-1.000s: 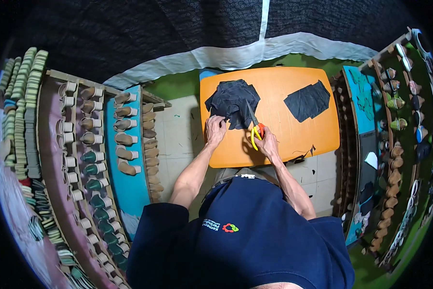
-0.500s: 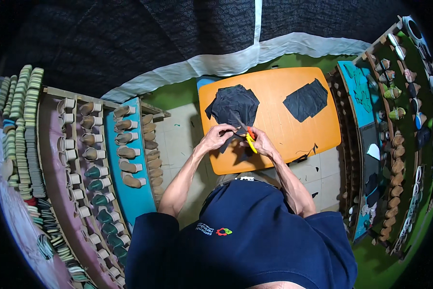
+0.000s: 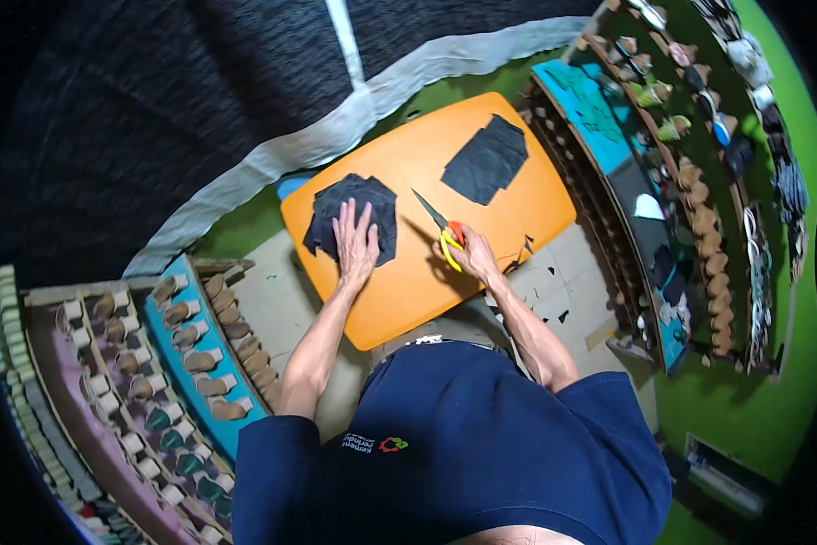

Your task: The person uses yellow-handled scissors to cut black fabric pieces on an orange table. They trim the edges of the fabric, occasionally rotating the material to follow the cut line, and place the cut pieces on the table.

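Note:
My left hand (image 3: 356, 242) lies flat, fingers spread, on a stack of black cut sheets (image 3: 336, 204) at the left of an orange table (image 3: 408, 282). My right hand (image 3: 470, 253) grips yellow-and-red-handled scissors (image 3: 442, 231) whose blades point up and left, lifted off the material. A second pile of black sheets (image 3: 487, 160) rests on the far right part of the table, away from both hands.
Racks of shoe lasts and soles (image 3: 190, 345) stand at my left, and more shelves of shoe parts (image 3: 690, 182) at my right. Small black offcuts (image 3: 540, 272) lie on the tiled floor by the table's right edge. A dark mat with a white stripe (image 3: 336, 127) lies beyond.
Both hands were together cutting a black piece with the scissors. Now my left hand has moved left and pressed flat on the stack, while my right hand holds the scissors apart from it.

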Demonstrator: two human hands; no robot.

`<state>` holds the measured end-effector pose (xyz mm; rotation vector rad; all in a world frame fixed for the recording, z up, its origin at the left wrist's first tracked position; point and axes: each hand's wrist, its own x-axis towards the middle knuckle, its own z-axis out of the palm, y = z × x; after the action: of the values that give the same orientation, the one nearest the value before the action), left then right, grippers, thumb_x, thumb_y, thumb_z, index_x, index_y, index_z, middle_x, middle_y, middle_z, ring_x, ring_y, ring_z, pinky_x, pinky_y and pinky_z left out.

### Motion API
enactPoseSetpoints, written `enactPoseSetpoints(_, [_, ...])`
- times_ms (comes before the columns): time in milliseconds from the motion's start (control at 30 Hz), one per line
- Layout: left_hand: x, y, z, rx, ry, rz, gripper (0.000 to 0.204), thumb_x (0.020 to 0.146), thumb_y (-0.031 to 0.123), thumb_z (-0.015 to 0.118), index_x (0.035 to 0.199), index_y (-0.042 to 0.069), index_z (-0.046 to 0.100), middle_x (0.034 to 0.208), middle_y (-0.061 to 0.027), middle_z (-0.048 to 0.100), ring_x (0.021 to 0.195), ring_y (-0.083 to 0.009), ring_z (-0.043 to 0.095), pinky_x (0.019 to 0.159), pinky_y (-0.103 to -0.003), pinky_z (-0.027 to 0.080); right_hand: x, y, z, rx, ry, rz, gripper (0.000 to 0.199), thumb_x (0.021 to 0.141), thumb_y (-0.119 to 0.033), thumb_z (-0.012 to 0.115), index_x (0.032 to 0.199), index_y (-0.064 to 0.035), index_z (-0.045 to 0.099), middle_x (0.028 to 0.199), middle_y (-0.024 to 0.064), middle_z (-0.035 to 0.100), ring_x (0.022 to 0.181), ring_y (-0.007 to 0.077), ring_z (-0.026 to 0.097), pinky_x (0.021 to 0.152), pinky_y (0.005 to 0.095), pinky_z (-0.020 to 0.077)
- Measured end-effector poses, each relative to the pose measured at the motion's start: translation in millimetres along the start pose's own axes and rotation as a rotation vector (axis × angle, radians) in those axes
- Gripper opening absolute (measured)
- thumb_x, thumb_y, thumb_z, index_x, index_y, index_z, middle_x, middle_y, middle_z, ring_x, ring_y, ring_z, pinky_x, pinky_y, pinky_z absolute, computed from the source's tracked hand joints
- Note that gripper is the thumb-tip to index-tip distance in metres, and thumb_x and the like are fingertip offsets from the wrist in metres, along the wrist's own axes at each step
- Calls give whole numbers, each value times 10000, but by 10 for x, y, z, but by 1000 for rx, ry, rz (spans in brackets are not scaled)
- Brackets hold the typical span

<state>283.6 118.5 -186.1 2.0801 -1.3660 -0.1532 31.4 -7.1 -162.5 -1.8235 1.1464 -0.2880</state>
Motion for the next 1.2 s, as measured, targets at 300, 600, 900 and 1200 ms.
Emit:
enactPoseSetpoints(300, [-724, 1012, 1155, -181, -403, -26, 698, 1024, 371, 465, 1548, -20, 220, 1628, -236, 159, 1527, -364, 103, 1222, -530, 95, -1238, 867, -635, 235, 367, 436, 560, 799, -445, 827, 1081, 11, 670, 828, 48, 667, 761, 117, 573, 704, 292, 479])
enactPoseSetpoints(600, [-830, 1868, 1994, -33, -361, 4, 817, 1012, 472, 452, 1569, -25, 121, 1644, -232, 98, 1535, -364, 51, 1222, -531, 42, -1439, 1228, -1526, 506, 458, 415, 391, 832, -311, 832, 1027, -33, 636, 764, -42, 586, 615, 40, 501, 558, 222, 409])
enactPoseSetpoints(900, [-706, 2871, 2715, 50, -414, 145, 740, 998, 482, 468, 1569, 70, 240, 1637, -182, 187, 1525, -348, 130, 1220, -547, 98, -1378, 2461, -2558, 537, 411, 354, 412, 852, -249, 820, 1109, -11, 603, 827, 2, 611, 647, 75, 576, 579, 219, 468])
enactPoseSetpoints(1200, [-638, 3356, 2792, -263, -339, 194, 313, 950, 274, 606, 1189, 86, 682, 1351, -173, 556, 1335, -362, 440, 1106, -582, 310, -1623, 2863, -2892, 628, 326, 435, 418, 833, -276, 839, 1079, -32, 606, 813, 10, 630, 653, 75, 588, 580, 220, 462])
